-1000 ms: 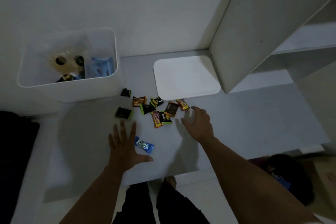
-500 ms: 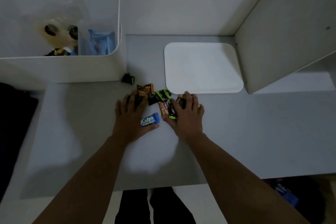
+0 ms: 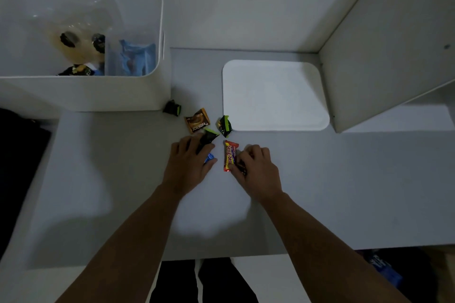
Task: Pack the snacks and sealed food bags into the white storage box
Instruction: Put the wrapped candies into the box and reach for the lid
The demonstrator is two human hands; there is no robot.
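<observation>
The head camera looks down on a grey table (image 3: 320, 179). The white storage box (image 3: 98, 93) stands at the far left, open, holding a blue packet (image 3: 138, 59), a clear bag with dark round pieces (image 3: 73, 42) and a dark wrapper (image 3: 76, 71) whose print is too small to read. A flat white lid (image 3: 273, 96) lies to the right of the box, apart from it.

Between them small snacks are scattered. A black-and-green sachet (image 3: 172, 108) lies just beside the box's near right corner. An orange sachet reading "nextar" (image 3: 197, 121) lies right of it, and another black-and-green sachet (image 3: 224, 126) touches the lid's near left corner.

The left hand (image 3: 189, 167) lies flat, fingers together, over a black-and-green wrapper (image 3: 208, 138) and a blue wrapper (image 3: 209, 157). The right hand (image 3: 256, 170) is curled, fingertips pinching a dark wrapper beside a red bar reading "beng-beng" (image 3: 229, 155).
</observation>
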